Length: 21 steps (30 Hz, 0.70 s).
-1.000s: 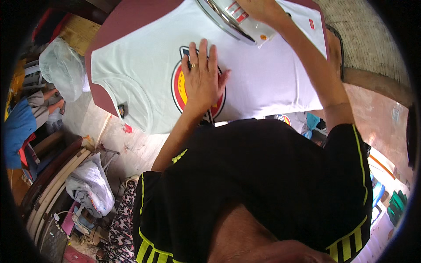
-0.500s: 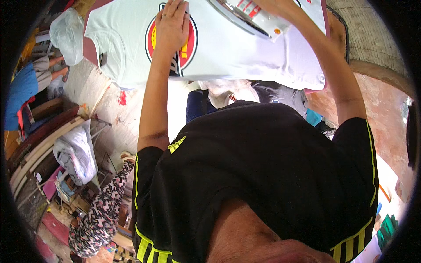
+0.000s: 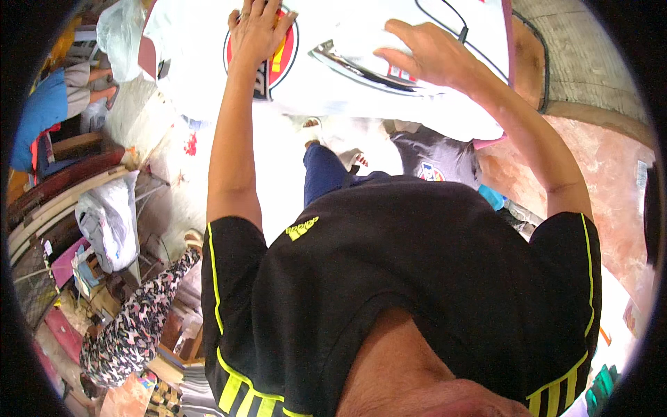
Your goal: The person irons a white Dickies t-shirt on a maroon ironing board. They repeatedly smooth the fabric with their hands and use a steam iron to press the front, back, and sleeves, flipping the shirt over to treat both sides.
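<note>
My left hand (image 3: 258, 31) lies flat, fingers spread, on the white printed T-shirt (image 3: 333, 83); my right hand (image 3: 425, 52) grips a shiny metal-edged iron (image 3: 361, 64).

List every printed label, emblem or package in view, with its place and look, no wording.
Round emblem: on the white T-shirt, under the left hand; red ring, yellow centre.
Strip label: below the right hand; white, red and blue marks.
Small crest: grey garment below the table; round, multicoloured.
</note>
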Tool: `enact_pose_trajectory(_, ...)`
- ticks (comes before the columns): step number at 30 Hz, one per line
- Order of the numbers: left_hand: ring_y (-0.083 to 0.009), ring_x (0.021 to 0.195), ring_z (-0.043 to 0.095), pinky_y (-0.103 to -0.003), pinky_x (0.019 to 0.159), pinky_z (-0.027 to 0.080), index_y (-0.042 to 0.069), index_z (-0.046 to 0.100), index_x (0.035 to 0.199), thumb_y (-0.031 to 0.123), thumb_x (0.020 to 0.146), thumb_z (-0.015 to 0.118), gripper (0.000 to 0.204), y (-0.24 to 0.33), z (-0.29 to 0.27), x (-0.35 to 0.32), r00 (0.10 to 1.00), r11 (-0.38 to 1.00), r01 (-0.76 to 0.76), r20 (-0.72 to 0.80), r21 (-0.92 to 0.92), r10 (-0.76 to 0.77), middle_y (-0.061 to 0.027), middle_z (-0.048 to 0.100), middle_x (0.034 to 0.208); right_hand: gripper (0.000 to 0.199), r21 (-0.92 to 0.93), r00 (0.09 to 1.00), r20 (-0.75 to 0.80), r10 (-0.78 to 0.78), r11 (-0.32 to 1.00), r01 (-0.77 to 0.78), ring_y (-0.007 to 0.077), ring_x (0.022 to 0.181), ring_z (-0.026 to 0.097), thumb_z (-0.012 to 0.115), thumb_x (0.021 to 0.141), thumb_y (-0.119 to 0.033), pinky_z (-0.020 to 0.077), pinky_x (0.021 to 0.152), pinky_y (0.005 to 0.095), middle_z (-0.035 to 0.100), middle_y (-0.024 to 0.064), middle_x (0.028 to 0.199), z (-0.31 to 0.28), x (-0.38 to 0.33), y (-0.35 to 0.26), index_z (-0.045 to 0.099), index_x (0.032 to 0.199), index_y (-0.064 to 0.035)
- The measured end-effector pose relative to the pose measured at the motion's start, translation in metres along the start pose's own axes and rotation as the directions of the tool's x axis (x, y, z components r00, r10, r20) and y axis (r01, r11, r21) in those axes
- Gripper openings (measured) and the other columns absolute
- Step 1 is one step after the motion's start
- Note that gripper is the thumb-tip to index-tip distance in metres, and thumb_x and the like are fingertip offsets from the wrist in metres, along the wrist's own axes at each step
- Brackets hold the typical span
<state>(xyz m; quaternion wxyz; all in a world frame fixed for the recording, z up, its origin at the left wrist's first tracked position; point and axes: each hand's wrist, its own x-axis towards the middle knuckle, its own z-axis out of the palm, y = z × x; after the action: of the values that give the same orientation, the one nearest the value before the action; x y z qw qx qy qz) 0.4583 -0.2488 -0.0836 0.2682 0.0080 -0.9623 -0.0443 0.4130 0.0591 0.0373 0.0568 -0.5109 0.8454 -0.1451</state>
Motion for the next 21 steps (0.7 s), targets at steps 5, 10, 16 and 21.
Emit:
enact_pose_trajectory(5, -0.0285, 0.146, 0.033, -0.056, 0.115, 0.025, 0.021, 0.051, 0.145, 0.051, 0.099, 0.048, 0.055, -0.010, 0.014, -0.005, 0.995, 0.998, 0.052, 0.086, -0.018, -0.051, -0.0058, 0.045, 0.153, 0.040, 0.052, 0.970, -0.155, 0.189, 0.982, -0.183, 0.0361, 0.057, 0.065, 0.062, 0.099, -0.041, 0.0494, 0.055, 0.0435, 0.063, 0.0215, 0.064, -0.015, 0.021, 0.024, 0.063, 0.105, -0.0017)
enact_pose_trajectory(10, -0.0374, 0.146, 0.032, -0.061, 0.114, 0.023, 0.019, 0.049, 0.147, 0.047, 0.097, 0.053, 0.057, 0.012, 0.010, 0.017, 0.993, 0.993, 0.028, 0.117, -0.111, -0.015, -0.0110, 0.041, 0.156, 0.037, 0.279, 0.895, 0.066, 0.441, 0.853, -0.441, 0.0187, 0.051, 0.055, 0.062, 0.100, -0.036, 0.0436, 0.051, 0.0346, 0.059, 0.0178, 0.062, -0.032, -0.018, 0.027, 0.063, 0.108, 0.0004)
enact_pose_trajectory(16, -0.0393, 0.144, 0.034, -0.063, 0.112, 0.024, 0.015, 0.050, 0.144, 0.047, 0.094, 0.057, 0.059, 0.136, 0.062, 0.090, 0.923, 0.859, -0.319, 0.077, -0.401, 0.378, -0.0147, 0.042, 0.154, 0.042, 0.493, 0.616, -0.152, 0.773, 0.600, -0.630, 0.0168, 0.053, 0.059, 0.058, 0.099, -0.046, 0.0451, 0.047, 0.0337, 0.062, 0.0120, 0.070, -0.078, -0.092, 0.063, 0.064, 0.109, -0.0050)
enact_pose_trajectory(21, -0.0382, 0.145, 0.031, -0.063, 0.115, 0.019, 0.011, 0.046, 0.146, 0.059, 0.091, 0.056, 0.074, 0.283, 0.089, 0.107, 0.766, 0.661, -0.478, 0.094, -0.579, 0.636, -0.0139, 0.039, 0.155, 0.033, 0.831, 0.450, -0.131, 0.883, 0.345, -0.436, 0.0052, 0.045, 0.041, 0.056, 0.103, -0.038, 0.0339, 0.038, 0.0227, 0.048, -0.0019, 0.065, -0.156, -0.116, 0.066, 0.057, 0.109, -0.0058)
